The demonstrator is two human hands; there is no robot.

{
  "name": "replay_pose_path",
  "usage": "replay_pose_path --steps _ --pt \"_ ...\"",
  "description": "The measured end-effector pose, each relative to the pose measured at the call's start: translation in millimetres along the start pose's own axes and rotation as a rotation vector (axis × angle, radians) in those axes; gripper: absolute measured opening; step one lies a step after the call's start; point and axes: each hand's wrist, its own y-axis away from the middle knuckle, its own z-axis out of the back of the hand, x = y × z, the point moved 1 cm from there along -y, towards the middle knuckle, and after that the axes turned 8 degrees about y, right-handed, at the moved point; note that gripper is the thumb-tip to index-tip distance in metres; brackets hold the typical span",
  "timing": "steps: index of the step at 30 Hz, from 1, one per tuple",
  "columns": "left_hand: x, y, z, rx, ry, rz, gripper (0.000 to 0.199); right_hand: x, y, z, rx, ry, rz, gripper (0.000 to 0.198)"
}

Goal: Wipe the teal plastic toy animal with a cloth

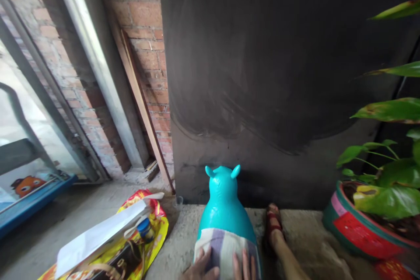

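Head view: a turquoise inflatable animal-shaped bouncer (225,210) with two small ears stands on the concrete floor (177,249) just in front of a dark smeared wall panel (278,74), its ears pointing away from the camera. A striped cloth in white, purple and green (225,247) covers its near end. Both hands rest on that cloth at the bottom edge of the frame. The left hand (201,269) lies with fingers spread loosely, flat on the cloth, not closed around anything. The right hand (244,267) shows only its fingertips, extended and laid on the cloth; how far it is open past the frame edge cannot be told. Just right of the bouncer is the person's foot in a red sandal (273,225). To the left lies a yellow and red plastic bag (144,236) with a white paper bag (98,236) on it. At far right stands a red and green plant pot (354,232) with green leaves.
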Motion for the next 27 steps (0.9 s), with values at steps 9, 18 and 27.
replay_pose_path --steps 9,18,27 --pt "-58.7 -5.7 -2.3 -0.182 -0.162 0.228 0.083 -3.5 -11.2 -13.6 0.037 0.012 0.035 0.062" --pt "-68.4 -60.5 31.6 -0.28 -0.089 0.19 0.086 2.6 -6.0 -31.6 0.126 0.021 0.127 0.057" --pt "-59.5 -45.6 22.9 -0.325 -0.134 0.166 0.079 -7.5 -13.2 -16.2 0.048 0.068 0.076 0.065"
